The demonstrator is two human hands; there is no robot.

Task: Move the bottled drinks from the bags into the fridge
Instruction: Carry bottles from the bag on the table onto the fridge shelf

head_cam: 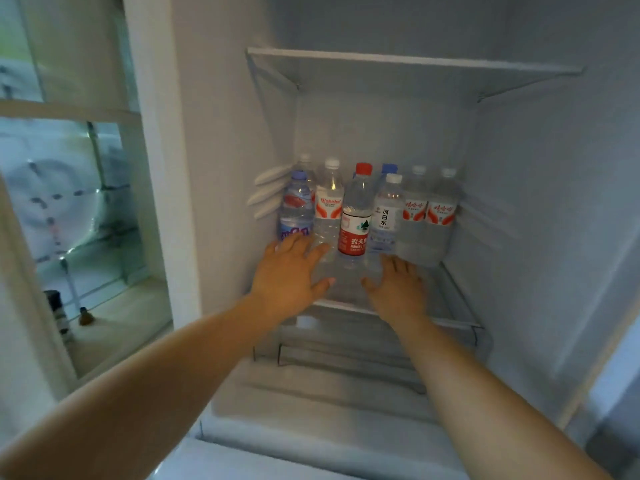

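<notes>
Several water bottles stand in a row on the glass fridge shelf (453,296). Nearest the front is a red-capped bottle (355,220) with a red and white label. Left of it are a white-capped bottle (328,206) and a blue-labelled bottle (296,206). To its right stand a white-labelled bottle (387,216) and two orange-labelled bottles (429,216). My left hand (291,275) reaches in with fingers spread, just in front of the left bottles. My right hand (394,285) is also spread over the shelf, below the white-labelled bottle. Neither hand holds anything.
An upper shelf (415,64) spans the fridge above the bottles. A clear drawer (346,355) sits under the bottle shelf. At the left the open fridge door (86,202) has bins, with a dark small container (57,313) in the lower one.
</notes>
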